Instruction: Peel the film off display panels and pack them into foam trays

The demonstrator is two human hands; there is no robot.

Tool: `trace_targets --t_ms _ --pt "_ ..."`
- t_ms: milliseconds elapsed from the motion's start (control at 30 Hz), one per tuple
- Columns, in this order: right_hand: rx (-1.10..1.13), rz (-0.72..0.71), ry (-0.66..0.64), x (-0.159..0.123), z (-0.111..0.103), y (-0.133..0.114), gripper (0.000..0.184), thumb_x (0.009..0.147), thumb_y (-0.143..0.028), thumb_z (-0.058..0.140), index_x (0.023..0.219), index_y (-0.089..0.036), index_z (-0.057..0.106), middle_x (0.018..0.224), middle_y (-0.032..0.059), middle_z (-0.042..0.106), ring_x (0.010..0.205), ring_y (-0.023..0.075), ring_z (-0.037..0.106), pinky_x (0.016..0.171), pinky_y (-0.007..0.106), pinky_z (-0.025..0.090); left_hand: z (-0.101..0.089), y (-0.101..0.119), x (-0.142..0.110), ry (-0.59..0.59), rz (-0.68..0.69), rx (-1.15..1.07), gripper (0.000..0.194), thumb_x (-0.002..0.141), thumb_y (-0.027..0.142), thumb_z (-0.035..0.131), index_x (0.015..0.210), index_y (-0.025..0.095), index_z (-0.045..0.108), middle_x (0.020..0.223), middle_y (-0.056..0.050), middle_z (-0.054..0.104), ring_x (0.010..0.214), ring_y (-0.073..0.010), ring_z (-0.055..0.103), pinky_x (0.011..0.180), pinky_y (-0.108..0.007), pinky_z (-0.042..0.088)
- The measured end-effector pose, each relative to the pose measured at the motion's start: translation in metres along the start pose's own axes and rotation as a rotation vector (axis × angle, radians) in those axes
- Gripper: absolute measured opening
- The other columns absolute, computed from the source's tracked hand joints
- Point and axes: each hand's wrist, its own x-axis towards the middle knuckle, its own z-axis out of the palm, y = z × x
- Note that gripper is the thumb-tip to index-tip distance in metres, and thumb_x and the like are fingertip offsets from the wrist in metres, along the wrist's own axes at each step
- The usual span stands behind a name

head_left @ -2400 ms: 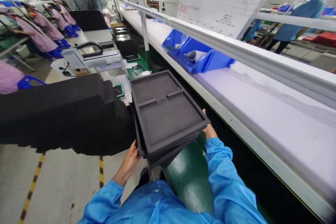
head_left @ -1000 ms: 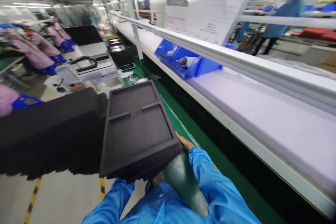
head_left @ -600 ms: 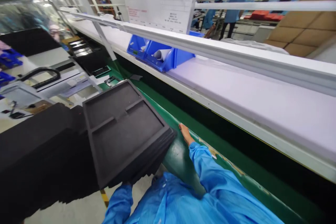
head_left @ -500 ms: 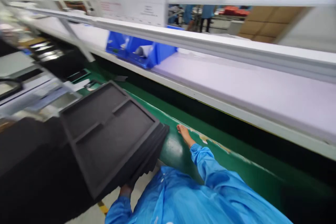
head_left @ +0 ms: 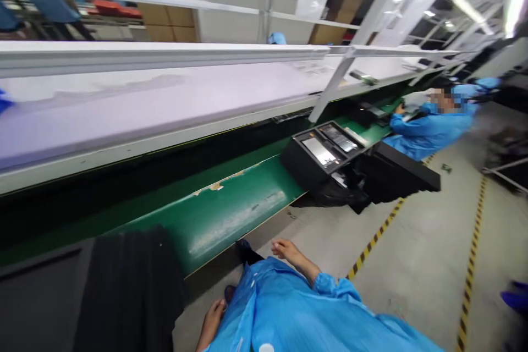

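A dark stack of black foam trays (head_left: 124, 286) fills the lower left, blurred, beside the green conveyor belt (head_left: 231, 214). My left hand (head_left: 212, 322) hangs low next to my blue smock, just right of that stack, fingers loosely extended and holding nothing. Nearer the belt's front edge, my right hand (head_left: 291, 253) is held out over the floor. Its fingers are slightly curled and apart, and it is empty.
A long white padded shelf (head_left: 144, 99) runs above the belt. Black trays with flat devices (head_left: 325, 148) sit on the belt at right, next to a black stack (head_left: 396, 176). A co-worker in blue (head_left: 429, 124) sits beyond. Yellow-black tape (head_left: 375, 239) marks the floor.
The view has swung to the right along the line. The foam tray stack I carried in both hands is out of them and lies at my left; both hands are free.
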Motion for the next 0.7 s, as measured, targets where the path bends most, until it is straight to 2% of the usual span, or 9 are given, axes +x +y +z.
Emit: trace_targets --t_ms 100,200,267,333,433,567,633,700 --pt "0.054 0.023 0.156 -0.042 -0.046 0.047 0.046 0.074 -0.054 0.064 0.103 -0.018 0.065 0.102 0.0111 0.073 0.095 0.0241 0.072 0.085 0.037 0.054 0.029 0.026 0.018 -0.071 0.082 -0.01 0.039 0.049 0.064 0.053 0.071 0.031 0.054 0.087 -0.009 0.07 0.11 -0.0438 0.069 0.092 -0.044 0.052" --pt "0.016 0.045 0.213 -0.057 -0.072 0.067 0.037 0.078 -0.047 0.058 0.1 -0.019 0.066 0.096 0.0088 0.074 0.091 0.0238 0.072 0.081 0.036 0.055 0.055 0.057 0.029 -0.114 0.123 0.003 0.045 0.054 0.065 0.058 0.08 0.028 0.061 0.099 -0.012 0.072 0.104 -0.0416 0.071 0.088 -0.047 0.054" --pt "-0.065 -0.005 0.199 -0.053 -0.086 0.065 0.036 0.081 -0.044 0.056 0.103 -0.019 0.068 0.095 0.0083 0.075 0.093 0.0242 0.072 0.082 0.037 0.056 0.072 0.079 0.032 -0.127 0.145 0.007 0.05 0.055 0.063 0.062 0.087 0.025 0.065 0.105 -0.014 0.073 0.103 -0.0396 0.071 0.09 -0.047 0.054" --pt "-0.168 -0.12 0.177 -0.043 -0.106 0.055 0.04 0.084 -0.041 0.053 0.113 -0.018 0.07 0.1 0.0095 0.076 0.097 0.0248 0.071 0.088 0.038 0.055 0.091 0.101 0.035 -0.132 0.162 0.009 0.054 0.056 0.063 0.066 0.093 0.023 0.067 0.106 -0.016 0.074 0.101 -0.038 0.072 0.091 -0.047 0.055" --pt "-0.331 -0.264 0.17 -0.028 -0.151 0.04 0.044 0.089 -0.034 0.048 0.123 -0.016 0.069 0.112 0.0125 0.075 0.105 0.0256 0.069 0.097 0.039 0.052 0.126 0.129 0.045 -0.107 0.194 0.027 0.056 0.057 0.065 0.068 0.094 0.023 0.069 0.103 -0.014 0.075 0.099 -0.0371 0.074 0.09 -0.047 0.055" --pt "-0.499 -0.276 0.132 -0.017 -0.225 0.04 0.043 0.092 -0.029 0.05 0.129 -0.017 0.068 0.124 0.0119 0.073 0.114 0.0262 0.068 0.102 0.037 0.05 0.192 0.156 0.079 -0.055 0.222 -0.011 0.048 0.059 0.065 0.067 0.091 0.029 0.068 0.095 -0.008 0.079 0.101 -0.037 0.075 0.094 -0.048 0.055" --pt "-0.531 -0.264 0.141 -0.013 -0.26 0.045 0.043 0.092 -0.03 0.052 0.13 -0.018 0.068 0.125 0.0114 0.072 0.116 0.027 0.067 0.102 0.037 0.05 0.233 0.174 0.099 -0.121 0.23 -0.03 0.047 0.058 0.066 0.068 0.091 0.033 0.067 0.094 -0.006 0.08 0.105 -0.0364 0.074 0.097 -0.048 0.054" --pt "-0.532 -0.258 0.174 -0.008 -0.291 0.052 0.041 0.093 -0.029 0.054 0.13 -0.018 0.068 0.124 0.0111 0.073 0.116 0.0278 0.068 0.102 0.039 0.051 0.275 0.193 0.111 -0.248 0.233 0.006 0.051 0.053 0.068 0.073 0.093 0.036 0.066 0.096 -0.005 0.081 0.11 -0.0366 0.073 0.1 -0.048 0.053"
